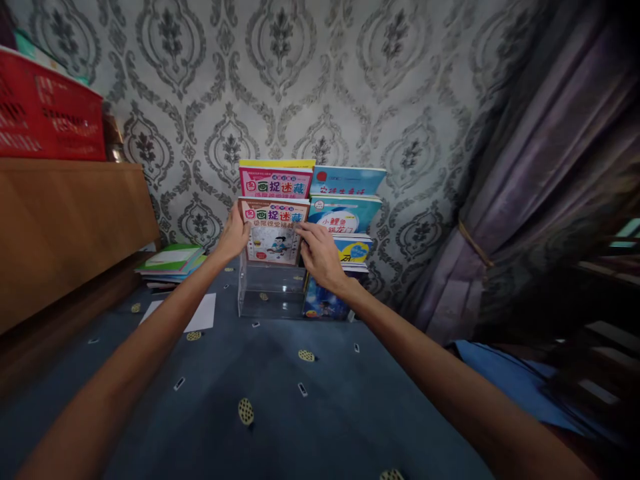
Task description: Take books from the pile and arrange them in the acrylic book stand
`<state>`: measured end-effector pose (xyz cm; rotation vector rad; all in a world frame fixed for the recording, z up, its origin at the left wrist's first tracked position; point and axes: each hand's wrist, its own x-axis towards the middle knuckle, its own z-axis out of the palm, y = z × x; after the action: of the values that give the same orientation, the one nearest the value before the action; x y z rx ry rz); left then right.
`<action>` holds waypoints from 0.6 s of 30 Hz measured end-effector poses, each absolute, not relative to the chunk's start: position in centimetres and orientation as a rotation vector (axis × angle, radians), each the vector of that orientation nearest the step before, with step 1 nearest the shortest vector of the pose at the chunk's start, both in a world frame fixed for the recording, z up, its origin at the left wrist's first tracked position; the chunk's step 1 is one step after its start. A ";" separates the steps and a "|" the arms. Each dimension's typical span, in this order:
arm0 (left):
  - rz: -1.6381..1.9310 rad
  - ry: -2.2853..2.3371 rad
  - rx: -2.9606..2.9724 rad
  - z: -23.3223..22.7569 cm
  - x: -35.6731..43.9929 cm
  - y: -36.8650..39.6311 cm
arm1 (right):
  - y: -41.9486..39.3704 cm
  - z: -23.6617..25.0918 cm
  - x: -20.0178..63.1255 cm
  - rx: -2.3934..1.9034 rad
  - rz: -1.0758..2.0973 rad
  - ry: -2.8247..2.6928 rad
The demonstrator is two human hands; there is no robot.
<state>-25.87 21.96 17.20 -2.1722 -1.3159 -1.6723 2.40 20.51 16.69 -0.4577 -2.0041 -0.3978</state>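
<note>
A brown-bordered children's book (273, 240) with a cartoon child on its cover stands upright in the left column of a clear plastic book rack (273, 303). My left hand (233, 235) is closed on the book's left edge, thumb in front and the fingers partly hidden behind it. At the opposite edge, my right hand (321, 257) has its bent fingers closed on the book. Right behind it stands a pink book (275, 181), with a yellow edge above that one. Blue and teal books (345, 212) fill the right column, partly covered by my right hand.
Left of the rack lie a stack of books (173, 259) and white paper (203, 313) on the dark blue patterned cloth (280, 380). A wooden cabinet (75, 227) bearing a red basket (55, 110) stands at left. Patterned wallpaper is behind; a tied curtain (465, 220) hangs at right.
</note>
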 end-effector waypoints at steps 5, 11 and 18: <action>-1.638 -1.351 -2.150 16.7 -25.5 21.1 | 20.3 15.5 2.1 -0.461 -0.348 -2.015; -1.494 -1.488 -2.175 15.2 -27.3 18.9 | 19.4 13.8 2.4 -0.501 -0.233 -2.030; -0.574 -2.374 -2.044 6.1 -33.1 11.3 | 15.5 7.8 1.7 -0.504 0.025 -2.115</action>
<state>-33.12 11.27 6.12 -2.0441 -2.3743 -0.5738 1.71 15.48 7.85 -0.5042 -2.1146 0.0248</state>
